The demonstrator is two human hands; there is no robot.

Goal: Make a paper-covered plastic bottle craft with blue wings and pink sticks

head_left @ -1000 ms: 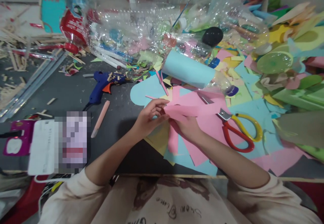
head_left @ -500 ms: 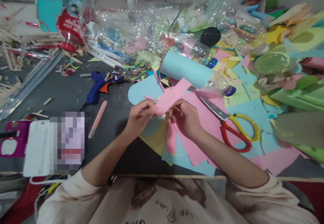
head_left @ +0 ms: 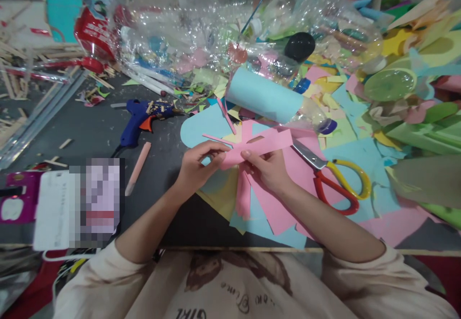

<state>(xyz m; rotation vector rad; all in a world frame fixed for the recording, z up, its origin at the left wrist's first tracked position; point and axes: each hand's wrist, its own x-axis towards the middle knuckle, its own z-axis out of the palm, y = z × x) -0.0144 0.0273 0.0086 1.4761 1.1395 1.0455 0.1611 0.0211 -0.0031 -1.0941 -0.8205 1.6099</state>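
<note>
Both hands pinch one pink paper strip [head_left: 268, 144] above the table. My left hand [head_left: 198, 166] is closed on its left end. My right hand [head_left: 268, 167] grips it a little farther right, thumb on top, and the strip's free end points right. Beneath lie pink sheets [head_left: 272, 206] and light blue paper [head_left: 203, 124]. Large scissors [head_left: 320, 167] with a red and a yellow handle rest on the paper right of my right hand. Beyond the hands lies a clear bottle wrapped in light blue paper [head_left: 264, 95], its blue cap toward the right.
A blue glue gun [head_left: 137, 117] lies at the left, beside a pink stick [head_left: 139, 167]. White and purple devices [head_left: 55, 211] sit near the front left edge. Clear plastic bottles [head_left: 173, 35] crowd the back. Coloured paper scraps [head_left: 428, 131] pile up at the right.
The pink strip has turned flatter, its free end swinging right and down. My right thumb has come onto its upper face. The view has shifted slightly.
</note>
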